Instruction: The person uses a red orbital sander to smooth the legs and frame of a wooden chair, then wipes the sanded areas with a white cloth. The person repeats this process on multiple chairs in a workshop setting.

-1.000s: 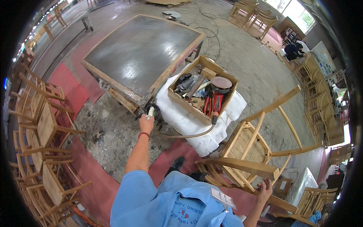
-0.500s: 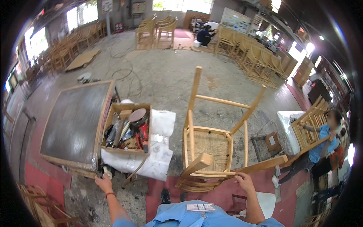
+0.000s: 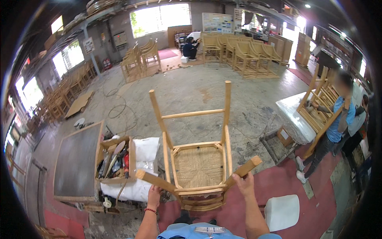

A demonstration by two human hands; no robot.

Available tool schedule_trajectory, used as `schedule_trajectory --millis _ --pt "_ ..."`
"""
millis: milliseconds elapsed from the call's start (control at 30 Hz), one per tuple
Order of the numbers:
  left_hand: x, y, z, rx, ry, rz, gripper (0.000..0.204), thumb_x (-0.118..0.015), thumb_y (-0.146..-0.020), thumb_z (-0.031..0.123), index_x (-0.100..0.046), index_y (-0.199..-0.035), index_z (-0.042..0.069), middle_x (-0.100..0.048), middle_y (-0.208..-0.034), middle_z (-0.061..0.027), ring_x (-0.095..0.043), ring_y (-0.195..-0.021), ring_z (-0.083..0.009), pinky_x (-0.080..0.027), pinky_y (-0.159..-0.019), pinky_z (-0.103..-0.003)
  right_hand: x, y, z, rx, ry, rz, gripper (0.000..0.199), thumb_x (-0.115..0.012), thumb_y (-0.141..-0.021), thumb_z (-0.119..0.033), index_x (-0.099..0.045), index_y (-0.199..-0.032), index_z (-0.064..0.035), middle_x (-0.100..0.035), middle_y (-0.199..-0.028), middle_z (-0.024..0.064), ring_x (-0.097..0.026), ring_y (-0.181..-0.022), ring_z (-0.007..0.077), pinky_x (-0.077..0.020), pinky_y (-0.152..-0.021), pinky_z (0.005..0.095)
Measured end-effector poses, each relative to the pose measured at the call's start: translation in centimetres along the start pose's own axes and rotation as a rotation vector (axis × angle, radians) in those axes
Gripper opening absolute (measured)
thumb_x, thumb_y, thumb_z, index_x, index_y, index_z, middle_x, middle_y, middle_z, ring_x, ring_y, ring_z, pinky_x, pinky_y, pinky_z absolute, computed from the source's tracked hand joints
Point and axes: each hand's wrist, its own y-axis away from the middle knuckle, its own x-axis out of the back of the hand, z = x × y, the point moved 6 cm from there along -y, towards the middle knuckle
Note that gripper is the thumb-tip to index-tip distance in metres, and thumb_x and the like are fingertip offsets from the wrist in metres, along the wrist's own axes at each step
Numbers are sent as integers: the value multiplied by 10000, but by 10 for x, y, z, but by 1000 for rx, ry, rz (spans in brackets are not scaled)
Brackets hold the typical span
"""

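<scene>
In front of me a pale wooden chair [image 3: 199,169] with a woven seat is tipped over, its legs pointing up and outward. Its slatted back is low, close to my body. My left hand [image 3: 154,196], with a red bead bracelet at the wrist, is closed around the near left leg from below. On the near right leg my right hand [image 3: 245,185] is closed, thumb on the upper side. Part of the fingers of both hands is hidden behind the wood.
Left stands a dark-topped table [image 3: 77,159], beside a wooden box [image 3: 132,159] of tools on white sheeting. A white container [image 3: 281,212] lies on the red mat [image 3: 254,215]. At right a person [image 3: 336,119] handles another chair near a low metal frame [image 3: 274,153]. Finished chairs [image 3: 246,53] line the back.
My left hand has left the white round part by the table and taken hold of the chair's left leg. The chair now faces me squarely; my right hand has closed on its right leg.
</scene>
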Motion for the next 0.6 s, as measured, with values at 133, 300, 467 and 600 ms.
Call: schedule_trajectory --millis 133,300,467,600 --pt "-25 -38 -1 89 120 -176 582 -424 -1012 519 -456 -1334 36 -604 -1227 -161 -598 -1069 -257 -482 -935 -427 -8 -11 -30 68 -26 60 346 -773 -808 -105 -609 -1099 -18 -640 -1027 33 -600 -927 123 -497 -822 284" --pt "-54 -76 3 181 -67 -284 417 -461 -1030 367 -461 -1309 57 -652 -932 -112 -659 -778 -207 -547 -657 -335 -8 -20 -56 236 152 83 231 -751 -774 -65 -621 -963 -33 -655 -961 49 -610 -871 131 -495 -766 280" --pt "-80 -104 -5 306 -25 -266 193 -553 -996 266 -489 -997 84 -537 -690 -43 -526 -501 -147 -475 -469 -289 -12 -32 -49 245 282 66 172 -752 -771 -73 -620 -881 -69 -623 -824 26 -598 -751 129 -481 -664 297" --pt "-81 -116 -4 268 -122 -220 274 -568 -989 283 -450 -809 114 -415 -610 6 -402 -458 -102 -394 -433 -290 -12 -37 -53 274 182 149 209 -754 -783 -139 -595 -875 -39 -588 -761 33 -571 -697 142 -472 -632 314"
